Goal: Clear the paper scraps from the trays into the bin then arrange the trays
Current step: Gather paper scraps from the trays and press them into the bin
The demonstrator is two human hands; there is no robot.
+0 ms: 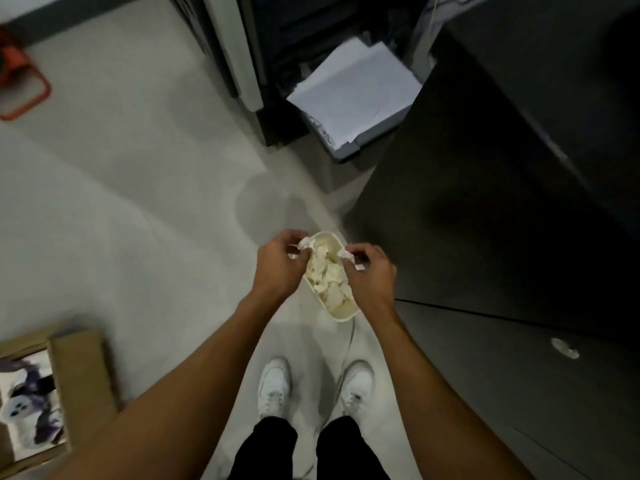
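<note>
A small cream bin stands on the floor in front of my feet, filled with crumpled white paper scraps. My left hand hovers over the bin's left rim and pinches a crumpled paper scrap. Over the right rim, my right hand pinches another scrap. No tray shows in this view.
A dark desk fills the right side. A grey box with white paper sheets sits at the back beside dark cabinets. An open cardboard box lies at the lower left, a red object at the upper left. The floor is pale grey.
</note>
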